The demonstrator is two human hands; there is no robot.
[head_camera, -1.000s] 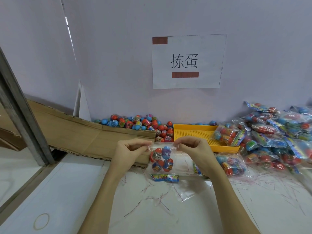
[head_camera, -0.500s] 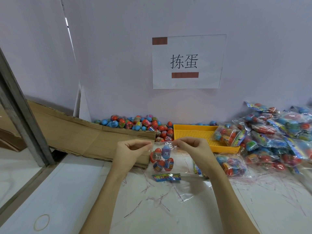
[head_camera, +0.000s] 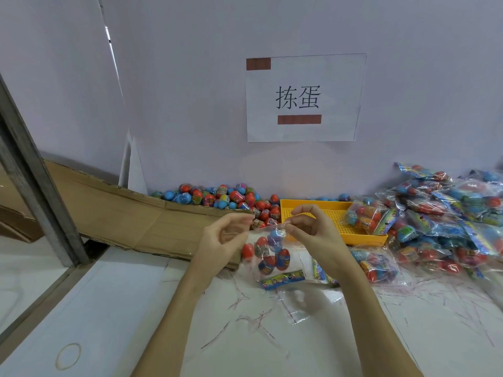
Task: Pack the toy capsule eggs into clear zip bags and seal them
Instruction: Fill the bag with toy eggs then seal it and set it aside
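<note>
Clear egg-filled zip bag (head_camera: 268, 257) released by left hand (head_camera: 221, 240) | pinched by right hand (head_camera: 310, 229) | sealing judged nearly finished

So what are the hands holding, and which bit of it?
The right hand pinches the top edge of the clear bag of toy eggs. The left hand has curled fingers at the bag's other top corner, but whether it grips cannot be told.

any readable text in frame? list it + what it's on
"拣蛋": black characters on the white paper sign on the wall.
"6+": small mark on the blue egg inside the held bag.
Print on the loose eggs, egg labels and packed bags: too small and blurred to read.
</note>
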